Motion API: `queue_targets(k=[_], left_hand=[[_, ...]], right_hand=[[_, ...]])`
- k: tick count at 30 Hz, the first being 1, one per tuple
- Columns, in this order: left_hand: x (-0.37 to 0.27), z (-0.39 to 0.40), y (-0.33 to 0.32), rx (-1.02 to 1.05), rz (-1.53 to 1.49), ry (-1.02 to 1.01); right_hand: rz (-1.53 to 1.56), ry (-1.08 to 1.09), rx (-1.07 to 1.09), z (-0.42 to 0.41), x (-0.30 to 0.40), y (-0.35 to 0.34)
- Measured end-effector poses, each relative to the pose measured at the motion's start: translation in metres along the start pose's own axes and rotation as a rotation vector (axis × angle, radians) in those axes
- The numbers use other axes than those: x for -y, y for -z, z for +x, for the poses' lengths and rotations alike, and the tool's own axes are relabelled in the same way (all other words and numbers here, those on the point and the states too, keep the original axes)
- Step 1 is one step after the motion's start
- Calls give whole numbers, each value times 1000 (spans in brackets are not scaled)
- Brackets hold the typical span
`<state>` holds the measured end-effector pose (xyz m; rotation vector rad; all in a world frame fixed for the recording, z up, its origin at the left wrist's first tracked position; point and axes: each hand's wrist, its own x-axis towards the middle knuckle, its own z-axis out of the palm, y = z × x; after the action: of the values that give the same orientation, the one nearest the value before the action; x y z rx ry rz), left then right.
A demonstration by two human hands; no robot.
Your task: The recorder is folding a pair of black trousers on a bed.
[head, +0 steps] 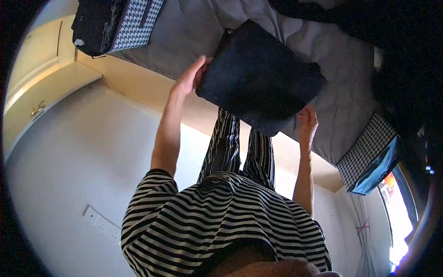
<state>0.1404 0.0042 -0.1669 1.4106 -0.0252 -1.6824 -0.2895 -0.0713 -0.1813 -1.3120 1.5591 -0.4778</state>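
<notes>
A folded dark cloth item (259, 76), probably a garment, is held up between my two hands over a bed. My left hand (195, 74) grips its left edge, with the fingers partly hidden behind the cloth. At its lower right edge, my right hand (308, 116) has its fingers curled onto the fabric. Beneath the cloth lies the grey bedcover (339, 114), wrinkled near the top.
A houndstooth-patterned box (135, 27) with dark frayed fabric (95, 27) beside it is at the upper left. Another houndstooth box (367, 149) with blue material (375, 169) sits at the right. Dark fabric (408, 69) covers the upper right. A pale cabinet (52, 90) stands left.
</notes>
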Motion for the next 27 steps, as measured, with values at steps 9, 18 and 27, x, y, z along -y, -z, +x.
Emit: queue_targets(k=[9,18,27], left_hand=[[-18,48,-63,-364,1041,-572],[5,50,-22,-535,882,-524],[39,83,-43,-770,1397,-789]], right_hand=[[-200,36,-107,7,14,17],[-597,518,-190,51,66,-19],[-832,604,-76,110,45,-68]])
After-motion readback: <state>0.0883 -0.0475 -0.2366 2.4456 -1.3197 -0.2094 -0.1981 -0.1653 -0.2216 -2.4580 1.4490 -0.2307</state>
